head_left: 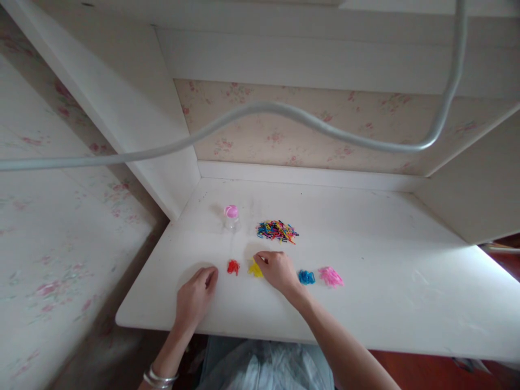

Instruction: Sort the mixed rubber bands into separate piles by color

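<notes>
My right hand [276, 269] is closed in a pinch at a small yellow pile [255, 269] of what look like rubber bands, partly covering it. Whatever is between those fingertips is too small to make out. My left hand [196, 295] rests on the white tabletop, fingers curled in, with nothing visible in them. Between the hands lies a little red pile [233, 267]. Right of my right hand are a blue pile [306, 277] and a pink pile [331, 276]. A larger heap of mixed-colour bands [277, 231] lies farther back.
A small clear jar with a pink top [231, 216] stands back left on the white table [385, 303]. A thick pale cable [264, 108] crosses in front of the view. White side panels and a shelf enclose the table's rear. A silver bracelet [160, 378] circles my left wrist.
</notes>
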`<state>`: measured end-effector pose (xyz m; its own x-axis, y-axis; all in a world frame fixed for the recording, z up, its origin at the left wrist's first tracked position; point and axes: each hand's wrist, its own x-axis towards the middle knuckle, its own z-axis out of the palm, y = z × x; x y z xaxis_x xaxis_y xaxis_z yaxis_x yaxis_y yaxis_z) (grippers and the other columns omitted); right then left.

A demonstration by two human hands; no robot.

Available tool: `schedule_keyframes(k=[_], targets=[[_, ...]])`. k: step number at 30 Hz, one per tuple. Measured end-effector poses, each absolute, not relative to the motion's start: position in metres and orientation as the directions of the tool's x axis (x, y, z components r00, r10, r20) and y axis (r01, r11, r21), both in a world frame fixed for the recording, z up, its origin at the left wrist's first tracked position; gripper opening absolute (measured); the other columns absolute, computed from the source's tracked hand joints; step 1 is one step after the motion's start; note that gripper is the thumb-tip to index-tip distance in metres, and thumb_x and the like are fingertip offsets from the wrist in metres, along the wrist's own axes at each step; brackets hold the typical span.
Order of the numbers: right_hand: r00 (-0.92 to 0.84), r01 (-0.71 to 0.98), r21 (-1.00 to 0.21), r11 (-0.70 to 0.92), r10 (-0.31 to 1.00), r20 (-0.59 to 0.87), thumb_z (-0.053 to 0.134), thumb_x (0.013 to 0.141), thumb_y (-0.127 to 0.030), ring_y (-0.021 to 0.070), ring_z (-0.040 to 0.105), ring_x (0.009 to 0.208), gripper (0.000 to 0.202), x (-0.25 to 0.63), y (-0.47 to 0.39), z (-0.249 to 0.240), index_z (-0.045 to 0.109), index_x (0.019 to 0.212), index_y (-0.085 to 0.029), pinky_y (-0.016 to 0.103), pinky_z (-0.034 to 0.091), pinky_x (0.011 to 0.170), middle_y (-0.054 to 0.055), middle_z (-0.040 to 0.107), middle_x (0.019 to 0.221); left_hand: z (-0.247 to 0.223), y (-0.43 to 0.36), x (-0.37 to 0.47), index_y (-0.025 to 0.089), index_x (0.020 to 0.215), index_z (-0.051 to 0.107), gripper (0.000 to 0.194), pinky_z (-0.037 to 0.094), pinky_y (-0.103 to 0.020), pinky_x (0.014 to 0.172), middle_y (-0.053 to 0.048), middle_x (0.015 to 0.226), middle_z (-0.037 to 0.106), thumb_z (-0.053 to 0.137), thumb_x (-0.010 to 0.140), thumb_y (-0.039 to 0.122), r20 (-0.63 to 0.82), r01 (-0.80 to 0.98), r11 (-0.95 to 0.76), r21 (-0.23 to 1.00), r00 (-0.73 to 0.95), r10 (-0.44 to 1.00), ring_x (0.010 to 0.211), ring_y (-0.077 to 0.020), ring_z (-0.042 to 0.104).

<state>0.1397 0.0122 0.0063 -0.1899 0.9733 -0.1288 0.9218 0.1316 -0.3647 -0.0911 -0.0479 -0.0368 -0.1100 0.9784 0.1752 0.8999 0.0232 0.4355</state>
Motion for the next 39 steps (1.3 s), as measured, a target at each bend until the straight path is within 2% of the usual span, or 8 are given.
schedule_keyframes(k=[6,10,14,18,22,26,30,39], targets=[[-0.166,0.959,-0.262,0.112,0.967,-0.195,0.036,0.091,-0.041,0.0176,0.064,0.075,0.041,0.141,0.014,0.009,0.072,0.081,-0.026,0.022,0.038,0.063,0.004,0.071,0.083,-0.036,-0.047,-0.092,0.026,0.094,0.064,0.023,0.044,-0.021,0.065,0.001,0.092,0.070,0.044,0.089,0.036,0.172,0.895,0.022,0.445,-0.109,0.979,0.076,-0.0129,0.065],[-0.149,0.958,-0.265,0.114,0.982,-0.114,0.033,0.093,-0.041,0.0164,0.064,0.075,0.042,0.157,0.007,0.017,0.070,0.082,-0.026,0.022,0.037,0.063,0.003,0.071,0.085,-0.037,-0.046,-0.093,0.025,0.093,0.064,0.024,0.045,-0.021,0.065,0.001,0.089,0.070,0.044,0.089,0.037,0.175,0.884,0.029,0.466,-0.124,0.977,0.073,-0.0125,0.064],[-0.108,0.912,-0.396,0.107,0.994,0.020,0.031,0.094,-0.043,0.0130,0.062,0.064,0.045,0.183,-0.014,0.019,0.069,0.078,-0.026,0.020,0.035,0.057,0.000,0.070,0.074,-0.038,-0.046,-0.096,0.025,0.095,0.064,0.027,0.047,-0.023,0.067,0.001,0.088,0.070,0.044,0.089,0.041,0.142,0.857,0.063,0.512,-0.157,0.977,0.072,-0.0134,0.064],[-0.009,0.815,-0.578,0.038,0.999,0.052,0.032,0.093,-0.048,0.0123,0.058,0.054,0.049,0.213,-0.048,0.001,0.071,0.079,-0.022,0.020,0.036,0.053,0.002,0.065,0.060,-0.028,-0.041,-0.091,0.021,0.094,0.065,0.031,0.049,-0.024,0.068,-0.003,0.088,0.070,0.043,0.089,0.042,0.140,0.827,0.003,0.562,-0.098,0.985,0.074,-0.0152,0.065],[0.211,0.715,-0.687,-0.126,0.977,0.040,0.037,0.089,-0.055,0.0135,0.060,0.057,0.050,0.245,-0.081,-0.025,0.073,0.084,-0.020,0.020,0.042,0.055,0.004,0.069,0.068,-0.001,-0.026,-0.061,0.021,0.093,0.065,0.030,0.048,-0.024,0.069,-0.004,0.088,0.070,0.043,0.089,0.041,0.142,0.808,-0.119,0.576,0.043,0.989,0.074,-0.0149,0.064],[0.324,0.683,-0.703,-0.199,0.945,0.047,0.040,0.088,-0.056,0.0157,0.064,0.065,0.049,0.269,-0.096,-0.040,0.073,0.087,-0.021,0.020,0.045,0.060,0.005,0.072,0.078,0.023,-0.002,-0.011,0.024,0.089,0.066,0.025,0.046,-0.024,0.070,-0.001,0.089,0.070,0.044,0.089,0.036,0.098,0.829,-0.238,0.506,0.219,0.971,0.075,-0.0135,0.063],[0.339,0.707,-0.683,-0.183,0.936,0.100,0.039,0.089,-0.054,0.0158,0.064,0.063,0.048,0.277,-0.096,-0.043,0.073,0.087,-0.020,0.021,0.044,0.060,0.006,0.072,0.076,0.024,0.024,0.036,0.026,0.086,0.067,0.023,0.045,-0.025,0.069,0.000,0.092,0.070,0.046,0.087,0.035,0.020,0.874,-0.320,0.366,0.337,0.941,0.079,-0.0152,0.064],[0.285,0.756,-0.641,-0.133,0.948,0.139,0.038,0.091,-0.049,0.0142,0.065,0.064,0.046,0.274,-0.096,-0.045,0.074,0.089,-0.020,0.020,0.044,0.062,0.007,0.072,0.081,0.002,0.071,0.085,0.017,0.089,0.067,0.025,0.046,-0.029,0.072,-0.010,0.094,0.069,0.048,0.086,0.033,-0.014,0.921,-0.309,0.237,0.321,0.947,0.086,-0.0208,0.064]])
